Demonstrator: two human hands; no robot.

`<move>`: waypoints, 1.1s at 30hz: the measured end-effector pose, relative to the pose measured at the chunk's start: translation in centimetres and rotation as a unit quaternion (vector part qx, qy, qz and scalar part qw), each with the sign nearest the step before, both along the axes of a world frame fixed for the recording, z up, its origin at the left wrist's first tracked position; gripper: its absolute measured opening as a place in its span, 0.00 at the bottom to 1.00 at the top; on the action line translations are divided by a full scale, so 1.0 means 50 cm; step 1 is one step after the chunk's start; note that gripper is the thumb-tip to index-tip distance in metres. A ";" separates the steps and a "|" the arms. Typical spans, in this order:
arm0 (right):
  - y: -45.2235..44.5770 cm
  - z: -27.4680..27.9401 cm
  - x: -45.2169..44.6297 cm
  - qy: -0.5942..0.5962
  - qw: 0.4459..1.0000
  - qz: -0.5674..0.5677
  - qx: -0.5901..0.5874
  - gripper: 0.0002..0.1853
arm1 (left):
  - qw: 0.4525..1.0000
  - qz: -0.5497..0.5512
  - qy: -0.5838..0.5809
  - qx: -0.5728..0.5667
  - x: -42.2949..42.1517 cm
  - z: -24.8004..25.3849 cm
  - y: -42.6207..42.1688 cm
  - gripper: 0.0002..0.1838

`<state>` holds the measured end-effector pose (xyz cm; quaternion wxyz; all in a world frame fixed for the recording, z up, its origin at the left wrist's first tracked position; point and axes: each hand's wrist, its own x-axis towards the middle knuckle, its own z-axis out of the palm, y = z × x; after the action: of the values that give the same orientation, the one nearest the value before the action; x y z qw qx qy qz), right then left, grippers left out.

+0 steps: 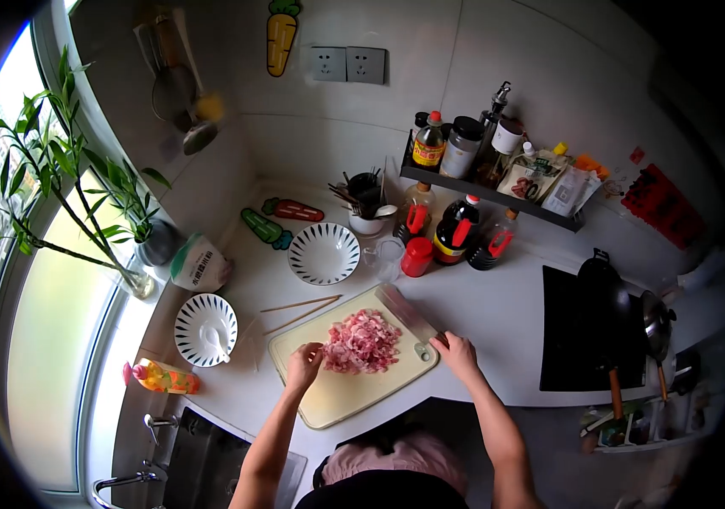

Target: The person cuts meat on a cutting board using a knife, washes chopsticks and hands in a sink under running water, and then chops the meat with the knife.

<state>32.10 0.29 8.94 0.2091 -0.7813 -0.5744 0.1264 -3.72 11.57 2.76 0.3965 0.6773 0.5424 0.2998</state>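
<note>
Head view: meat (364, 341) chopped, heaped mid-board (328, 405). Right hand (458, 355) grasping cleaver (405, 312) near handle, blade along board's far-right edge. Left hand (302, 366) curled at board's left half, against meat; can't tell if pinching any. Risks: blade swung leftward could nick left hand; wide push could spill scraps onto bench (489, 314).

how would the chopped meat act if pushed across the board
The chopped meat would likely spread rather than move as one block, being a loose heap of small pieces. They look raw and pink, so probably soft and slippery on the cutting board.
</note>
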 end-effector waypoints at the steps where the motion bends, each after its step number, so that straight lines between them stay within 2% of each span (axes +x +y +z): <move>1: 0.011 -0.017 0.021 0.045 0.999 0.004 0.005 0.20 | 1.000 0.002 -0.006 0.000 0.001 -0.004 -0.006 0.11; 2: 0.008 -0.029 0.046 0.042 0.999 0.005 0.004 0.20 | 1.000 0.002 -0.009 -0.002 0.002 -0.007 -0.013 0.11; 3: 0.011 -0.029 0.063 0.164 0.983 -0.036 -0.079 0.20 | 1.000 0.007 -0.015 -0.007 0.004 -0.010 -0.019 0.11; 4: 0.017 -0.026 0.079 0.282 0.943 -0.075 -0.159 0.19 | 1.000 0.013 -0.021 -0.012 0.007 -0.013 -0.023 0.11; 5: 0.013 -0.032 0.091 0.331 0.927 -0.071 -0.160 0.19 | 0.999 0.022 -0.032 -0.032 0.009 -0.016 -0.028 0.11; 6: 0.011 -0.041 0.096 0.329 0.928 -0.066 -0.162 0.19 | 0.999 0.028 -0.033 -0.033 0.012 -0.017 -0.031 0.11; 8: 0.007 -0.079 0.105 0.229 0.965 -0.016 -0.123 0.17 | 0.996 0.042 -0.044 -0.066 0.014 -0.019 -0.036 0.12; 9: 0.008 -0.089 0.107 0.069 0.996 0.057 -0.027 0.20 | 0.996 0.051 -0.043 -0.066 0.018 -0.012 -0.038 0.12; 10: 0.009 -0.097 0.112 0.071 0.995 0.066 -0.028 0.20 | 0.995 0.056 -0.047 -0.071 0.022 -0.005 -0.039 0.12; 12: 0.011 -0.108 0.118 -0.047 0.993 0.098 -0.042 0.23 | 0.993 0.075 -0.049 -0.076 0.019 0.001 -0.042 0.12; 14: 0.017 -0.108 0.125 -0.075 0.987 0.125 -0.072 0.23 | 0.991 0.108 -0.046 -0.063 0.016 -0.001 -0.047 0.12; 17: 0.058 -0.070 0.115 -0.162 0.961 0.211 -0.079 0.17 | 0.978 0.157 -0.074 -0.115 0.007 0.008 -0.056 0.12; 20: 0.174 0.003 0.003 -0.103 0.959 0.265 -0.017 0.13 | 0.970 0.202 -0.088 -0.105 0.010 0.020 -0.072 0.13; 22: 0.263 -0.029 -0.099 -0.044 0.948 0.314 0.033 0.11 | 0.964 0.220 -0.101 -0.113 0.023 0.030 -0.083 0.13; 24: 0.354 -0.070 -0.198 -0.025 0.910 0.393 0.129 0.07 | 0.957 0.232 -0.123 -0.125 0.033 0.041 -0.089 0.14; 25: 0.400 -0.100 -0.235 -0.019 0.903 0.409 0.133 0.07 | 0.955 0.238 -0.125 -0.126 0.038 0.048 -0.094 0.14; 27: 0.459 -0.152 -0.304 -0.126 0.888 0.408 0.170 0.06 | 0.946 0.257 -0.135 -0.143 0.047 0.069 -0.118 0.14; 32: 0.505 -0.181 -0.384 -0.183 0.864 0.453 0.123 0.12 | 0.903 0.325 -0.204 -0.194 0.031 0.064 -0.193 0.14; 33: 0.508 -0.197 -0.393 -0.207 0.872 0.429 0.111 0.12 | 0.874 0.347 -0.269 -0.208 0.028 0.063 -0.208 0.14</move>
<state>12.44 25.71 -0.89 0.0955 -0.4379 -0.8936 -0.0255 -2.30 1.15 5.92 0.5294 0.2408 0.6649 0.4687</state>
